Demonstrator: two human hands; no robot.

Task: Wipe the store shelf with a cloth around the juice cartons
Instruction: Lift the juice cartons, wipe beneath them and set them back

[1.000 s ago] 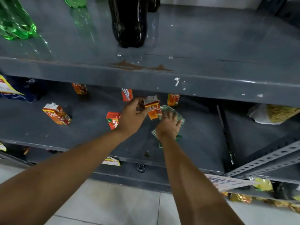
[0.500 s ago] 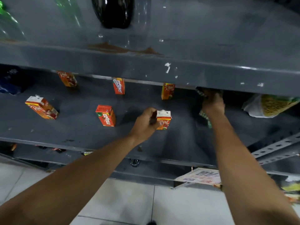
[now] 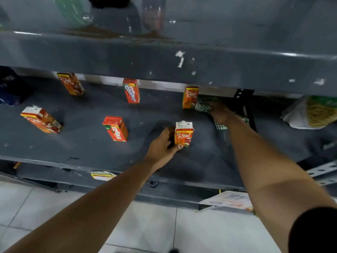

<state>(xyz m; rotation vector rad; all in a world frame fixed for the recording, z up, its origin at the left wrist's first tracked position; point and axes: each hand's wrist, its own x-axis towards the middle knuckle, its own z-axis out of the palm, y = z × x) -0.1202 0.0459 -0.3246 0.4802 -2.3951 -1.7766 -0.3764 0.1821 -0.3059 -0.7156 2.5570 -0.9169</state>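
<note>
Grey metal shelving fills my view, with the middle shelf carrying six small juice cartons in two loose rows. My left hand is wrapped around the front Real carton, thumb pressed across its lower front and fingers behind it, the carton upright on the shelf. Just left of that grip stands the Maaza carton, and further left a tilted Real carton. My right hand reaches deep under the upper shelf lip, closed over the green checked cloth, which bunches out on the hand's left side and touches the back Real carton. More cloth shows under my wrist. Beyond the right hand, well apart, sits a packet of noodles.
</note>
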